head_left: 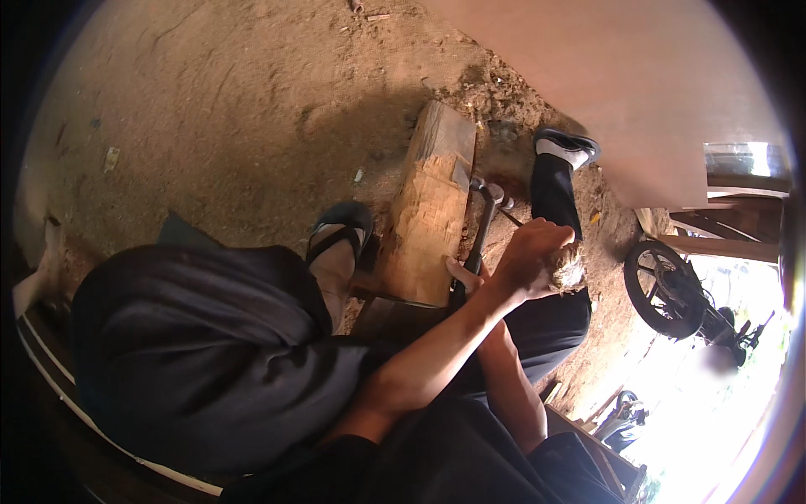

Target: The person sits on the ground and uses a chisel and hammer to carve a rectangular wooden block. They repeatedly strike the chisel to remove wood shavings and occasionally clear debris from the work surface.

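Observation:
A thick wooden block (426,210) lies lengthwise before me, its upper face rough and pale where wood has been cut away. My forearms cross, the left one passing over the right. Out to the right of the block, my left hand (533,256) is closed round a chisel (568,268) with a frayed, pale handle end; its thin dark blade points up-left. Partly hidden under the left arm, my right hand (466,275) grips a hammer (482,233) by its dark handle. The hammer's head lies beside the block's right edge, close to the chisel's blade.
My sandalled feet (340,235) flank the block on the dirt floor (252,109). A large smooth panel (621,84) stands at the upper right. Beyond it are wooden beams (722,246) and a motorcycle (667,290) in bright light. Wood chips lie near the block's far end.

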{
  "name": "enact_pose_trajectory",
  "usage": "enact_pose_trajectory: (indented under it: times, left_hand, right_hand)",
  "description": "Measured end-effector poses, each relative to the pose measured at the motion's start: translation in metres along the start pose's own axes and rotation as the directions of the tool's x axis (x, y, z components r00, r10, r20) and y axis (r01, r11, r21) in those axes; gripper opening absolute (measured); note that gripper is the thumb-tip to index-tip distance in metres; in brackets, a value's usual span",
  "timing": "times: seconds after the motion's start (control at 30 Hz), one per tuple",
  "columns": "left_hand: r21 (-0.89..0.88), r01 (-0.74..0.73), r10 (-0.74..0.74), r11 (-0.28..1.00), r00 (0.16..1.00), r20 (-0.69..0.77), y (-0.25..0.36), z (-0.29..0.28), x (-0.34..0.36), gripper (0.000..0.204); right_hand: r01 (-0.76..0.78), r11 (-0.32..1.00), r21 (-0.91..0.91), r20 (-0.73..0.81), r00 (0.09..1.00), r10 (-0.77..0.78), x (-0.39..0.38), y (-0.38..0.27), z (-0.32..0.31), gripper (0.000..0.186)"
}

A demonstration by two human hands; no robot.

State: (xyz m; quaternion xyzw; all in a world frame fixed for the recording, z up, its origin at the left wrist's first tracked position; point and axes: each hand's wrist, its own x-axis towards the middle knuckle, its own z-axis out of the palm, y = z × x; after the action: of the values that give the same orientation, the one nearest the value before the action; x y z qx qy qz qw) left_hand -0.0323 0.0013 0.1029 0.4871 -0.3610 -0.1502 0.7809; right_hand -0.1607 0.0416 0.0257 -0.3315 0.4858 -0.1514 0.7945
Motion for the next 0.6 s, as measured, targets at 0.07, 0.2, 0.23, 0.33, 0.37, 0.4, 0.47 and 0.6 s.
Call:
enact_pose_trajectory:
  times: [0.07,0.2,0.23,0.33,0.37,0.4,0.47,0.6]
  left_hand:
    - [-0.023,0.016,-0.017,1.000,1.000,-0.007,-0.003,-0.003,-0.002,0.040]
    - [-0.007,0.002,-0.003,1.000,0.999,-0.038,-0.001,-0.009,0.002,0.041]
    - [-0.004,-0.002,0.002,1.000,0.999,-0.049,0.000,-0.012,0.005,0.040]
    - [0.042,-0.034,0.036,0.999,0.997,-0.061,-0.004,-0.022,0.012,0.038]
    - [0.061,-0.048,0.051,0.997,0.997,-0.060,-0.006,-0.025,0.013,0.037]
    - [0.052,-0.033,0.036,0.998,0.998,-0.050,-0.007,-0.028,0.015,0.037]
    - [0.069,-0.027,0.028,0.997,1.000,-0.007,-0.010,-0.035,0.015,0.033]
    - [0.144,-0.001,0.019,0.990,0.992,-0.126,-0.026,-0.057,0.001,0.029]
  right_hand:
    - [-0.010,0.997,0.071,0.067,0.998,0.005,0.000,0.004,0.006,0.040]
    - [-0.014,0.989,0.150,0.138,0.990,-0.006,-0.004,0.003,0.012,0.044]
    - [-0.016,0.986,0.165,0.158,0.987,-0.011,-0.006,0.001,0.013,0.045]
    - [-0.009,0.979,0.202,0.202,0.979,-0.032,-0.012,-0.004,0.022,0.049]
    - [0.008,0.984,0.180,0.185,0.982,-0.042,-0.014,-0.005,0.024,0.050]
    - [0.042,0.990,0.131,0.135,0.989,-0.059,-0.019,-0.007,0.026,0.051]
    - [0.082,0.994,-0.074,-0.019,0.996,-0.084,-0.015,-0.005,0.003,0.039]
    - [0.135,0.860,-0.493,-0.165,0.956,-0.244,-0.057,-0.061,0.060,0.017]
